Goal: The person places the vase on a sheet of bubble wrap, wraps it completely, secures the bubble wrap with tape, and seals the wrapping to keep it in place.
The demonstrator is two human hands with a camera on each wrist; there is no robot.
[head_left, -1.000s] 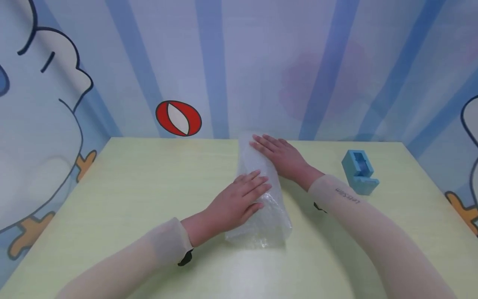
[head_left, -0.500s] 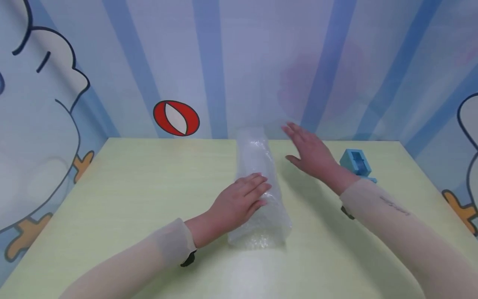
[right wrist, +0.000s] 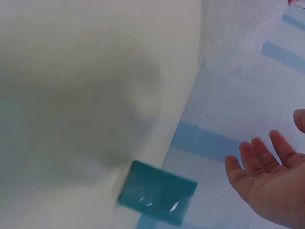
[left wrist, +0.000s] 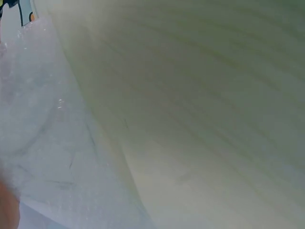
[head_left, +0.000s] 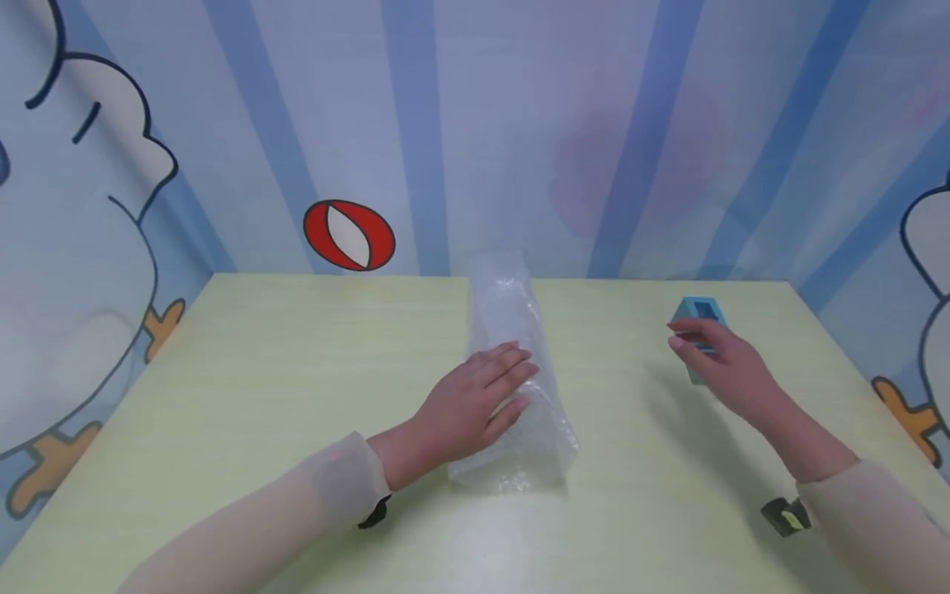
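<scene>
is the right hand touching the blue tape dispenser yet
Apart: the right wrist view shows the open right hand with a clear gap to the blue tape dispenser.

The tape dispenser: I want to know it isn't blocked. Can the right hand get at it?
Probably yes. The right hand hovers open just before the tape dispenser, with nothing between them; the bubble wrap roll lies off to its left.

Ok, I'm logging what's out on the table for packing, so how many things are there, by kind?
Bubble wrap roll: 1, under the left hand
Blue tape dispenser: 1, by the right hand
Total: 2 things on the yellow-green table
</scene>
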